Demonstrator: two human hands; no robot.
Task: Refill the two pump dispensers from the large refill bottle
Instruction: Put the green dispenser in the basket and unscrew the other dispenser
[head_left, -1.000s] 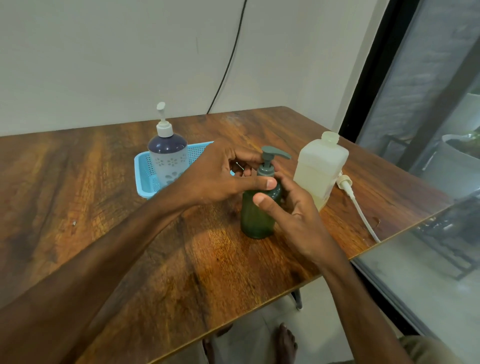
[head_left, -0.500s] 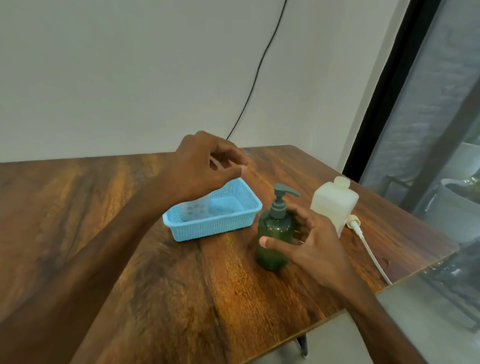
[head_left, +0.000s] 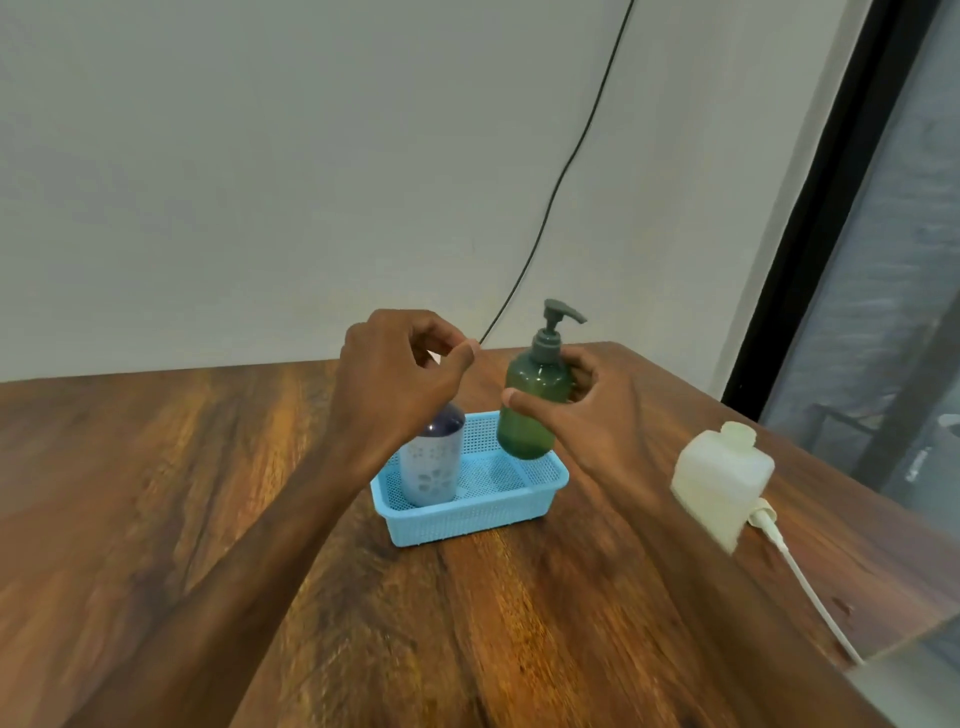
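My right hand (head_left: 597, 415) grips the green pump dispenser (head_left: 530, 410) by its shoulder and holds it upright in the air, its base just over the right half of the blue basket (head_left: 467, 514). The floral white dispenser (head_left: 431, 467) with a dark purple top stands in the basket's left half. My left hand (head_left: 395, 374) curls around its pump head, and only a sliver of white shows between the fingers. The large pale refill bottle (head_left: 719, 478) stands uncapped on the table to the right.
A white pump with a long tube (head_left: 800, 571) lies beside the refill bottle near the wooden table's (head_left: 208, 467) right edge. A black cable (head_left: 566, 171) runs down the wall behind. A dark window frame (head_left: 810, 208) stands at the right.
My right hand lifted the green dispenser off the table and carried it left, over the basket. My left hand left the green pump and settled on the floral dispenser's pump.
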